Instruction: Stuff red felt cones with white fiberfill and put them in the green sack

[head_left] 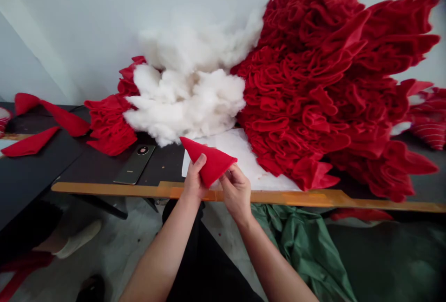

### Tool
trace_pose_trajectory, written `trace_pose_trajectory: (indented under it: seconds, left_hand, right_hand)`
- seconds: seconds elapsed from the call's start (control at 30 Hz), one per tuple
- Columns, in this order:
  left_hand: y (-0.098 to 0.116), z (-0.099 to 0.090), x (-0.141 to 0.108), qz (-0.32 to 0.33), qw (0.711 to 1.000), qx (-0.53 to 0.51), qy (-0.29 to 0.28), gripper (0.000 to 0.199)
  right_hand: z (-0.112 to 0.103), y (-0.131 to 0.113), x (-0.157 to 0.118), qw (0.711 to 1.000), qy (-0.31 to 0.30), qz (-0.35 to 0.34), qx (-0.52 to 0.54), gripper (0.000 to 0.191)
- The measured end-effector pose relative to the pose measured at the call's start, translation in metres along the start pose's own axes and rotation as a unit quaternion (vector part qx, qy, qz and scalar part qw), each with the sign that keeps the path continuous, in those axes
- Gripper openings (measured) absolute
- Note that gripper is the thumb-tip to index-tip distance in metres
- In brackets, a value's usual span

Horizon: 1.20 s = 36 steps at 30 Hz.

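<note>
A red felt cone (212,161) is held over the table's front edge, its tip pointing up and left. My left hand (196,176) grips its left side, thumb on top and the other fingers hidden beneath. My right hand (237,189) pinches the cone's wide edge at the lower right. White paper (259,169) lies under and behind the cone. Just beyond it is a heap of fluffy white stuffing (195,97).
Big stacks of red felt pieces (299,93) fill the right side. A smaller red stack (111,125), a phone (135,165) and loose red cones (31,143) lie at left. Green fabric (306,241) hangs below the edge. A person's foot (79,239) shows lower left.
</note>
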State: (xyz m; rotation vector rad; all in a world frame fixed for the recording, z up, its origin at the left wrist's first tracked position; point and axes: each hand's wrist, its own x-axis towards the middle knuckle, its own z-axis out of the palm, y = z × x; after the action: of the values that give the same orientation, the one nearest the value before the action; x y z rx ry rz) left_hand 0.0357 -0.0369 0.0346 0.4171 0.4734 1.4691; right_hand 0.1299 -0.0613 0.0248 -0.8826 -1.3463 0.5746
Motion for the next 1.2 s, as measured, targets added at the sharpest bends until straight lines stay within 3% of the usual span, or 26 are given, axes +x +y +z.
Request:
trace_pose_trajectory:
  seconds: [0.17,0.27,0.47,0.57,0.77,1.03,1.2]
  left_hand:
    - [-0.005,0.005,0.007,-0.074,0.995,-0.044,0.051,0.031]
    - [-0.001,0.003,0.007,-0.126,0.988,-0.052,0.069,0.023]
    - [0.007,-0.001,0.01,-0.142,0.983,-0.08,0.085,0.028]
    - [0.006,0.0,0.01,-0.147,0.98,-0.102,0.082,0.03]
    - [0.009,0.003,0.005,-0.148,0.983,-0.1,0.038,0.049]
    - [0.003,-0.001,0.007,-0.058,0.993,-0.055,0.082,0.032]
    - [-0.009,-0.008,0.008,-0.006,0.998,-0.024,0.064,0.039]
  right_hand:
    - [0.003,0.01,-0.003,0.964,-0.056,-0.17,-0.196,0.032]
    - [0.0,0.014,-0.006,0.943,-0.085,-0.213,-0.24,0.035]
    - [-0.004,0.006,-0.019,0.935,-0.029,-0.253,-0.248,0.047]
    - [0.001,0.005,-0.021,0.935,-0.051,-0.245,-0.25,0.043]
    - [0.009,0.0,-0.014,0.952,-0.018,-0.205,-0.228,0.036]
    - [0.009,0.015,-0.017,0.964,-0.022,-0.109,-0.24,0.033]
    - [0.004,0.008,-0.015,0.979,0.003,-0.084,-0.184,0.029]
